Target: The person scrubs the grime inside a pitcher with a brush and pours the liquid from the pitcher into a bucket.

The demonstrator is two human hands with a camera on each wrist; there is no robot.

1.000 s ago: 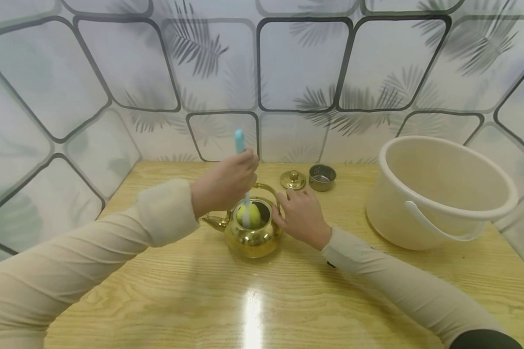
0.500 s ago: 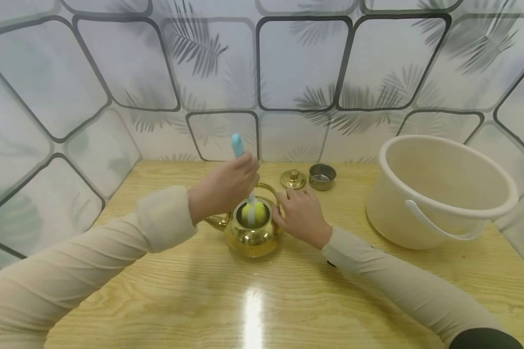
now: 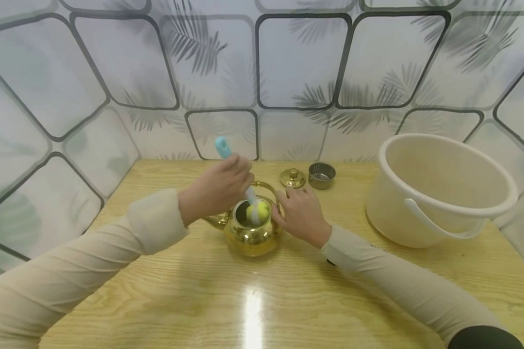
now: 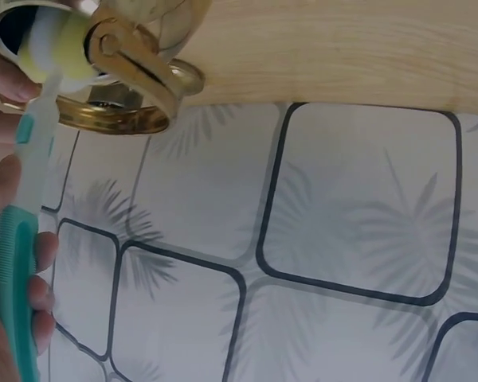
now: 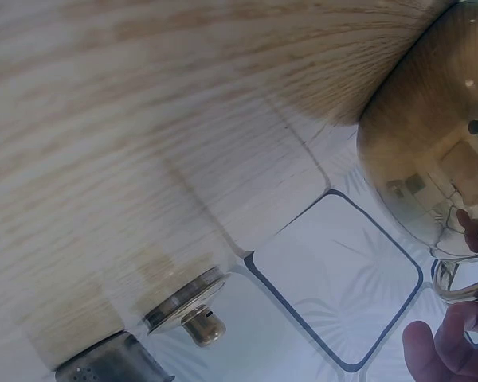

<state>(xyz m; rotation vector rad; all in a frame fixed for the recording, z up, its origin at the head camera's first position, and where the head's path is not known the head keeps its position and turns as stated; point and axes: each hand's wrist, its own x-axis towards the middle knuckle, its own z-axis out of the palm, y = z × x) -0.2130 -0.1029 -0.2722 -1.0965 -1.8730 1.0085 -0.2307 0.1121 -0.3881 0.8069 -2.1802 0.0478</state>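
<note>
Kettle (image 3: 253, 245) is the reference. My left hand (image 3: 218, 188) is wrapped round the blue-handled brush (image 3: 222, 147), tilted, its yellow sponge head (image 3: 262, 212) inside the kettle mouth. My right hand (image 3: 303, 215) grips the kettle's handle (image 4: 119, 122) on the kettle's right. Lid (image 3: 293, 179) and strainer (image 3: 321, 176) sit behind-right of kettle; bucket (image 3: 412, 218) well right of it.

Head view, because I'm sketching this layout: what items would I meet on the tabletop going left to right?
Shiny gold metal kettle, round gold metal knobbed lid, perforated grey metal cylindrical cup, large cream plastic bucket.
</note>
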